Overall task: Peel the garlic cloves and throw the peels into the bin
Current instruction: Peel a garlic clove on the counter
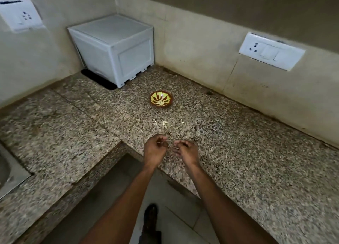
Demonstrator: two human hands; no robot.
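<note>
Garlic peels [164,123] scattered on counter [238,161], between bowl [161,99] and hands; papery, weightless, easily blown, best pinched at edges. Left hand [155,148] curled, pinching something small, probably a clove. Right hand [185,150] fingers bent; contents cannot be told. No bin visible.

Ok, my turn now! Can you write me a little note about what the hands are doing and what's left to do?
Left hand: fingers curled, pinching something small; too blurred to name.
Right hand: fingers curled beside it; a grip can't be confirmed.
Small yellow-patterned bowl sits further back on the granite counter.
A few pale peel scraps lie between bowl and hands.
Done: some peeling, judging by the scraps.
Left: finish peeling and bin the peels. No bin is in view.
</note>
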